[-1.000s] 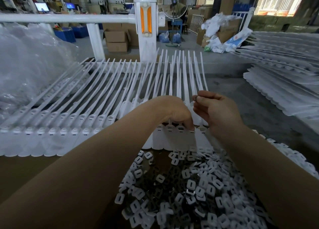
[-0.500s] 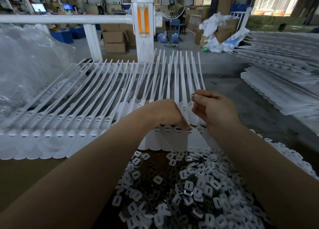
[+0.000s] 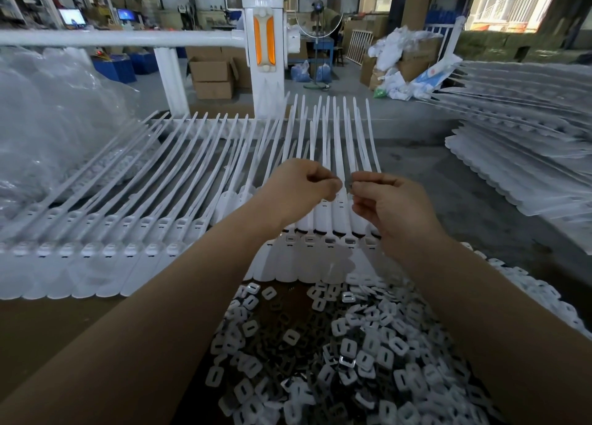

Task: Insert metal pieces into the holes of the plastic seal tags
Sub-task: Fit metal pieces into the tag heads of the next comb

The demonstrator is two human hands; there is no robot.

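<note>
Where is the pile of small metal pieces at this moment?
In the head view, the pile of metal pieces lies low and centre-right, between the two forearms, just in front of the row of white seal tags.

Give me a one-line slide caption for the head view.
Both hands, left hand and right hand, meet fingertip to fingertip above rows of white seal tags, a heap of small inserts below.
</note>
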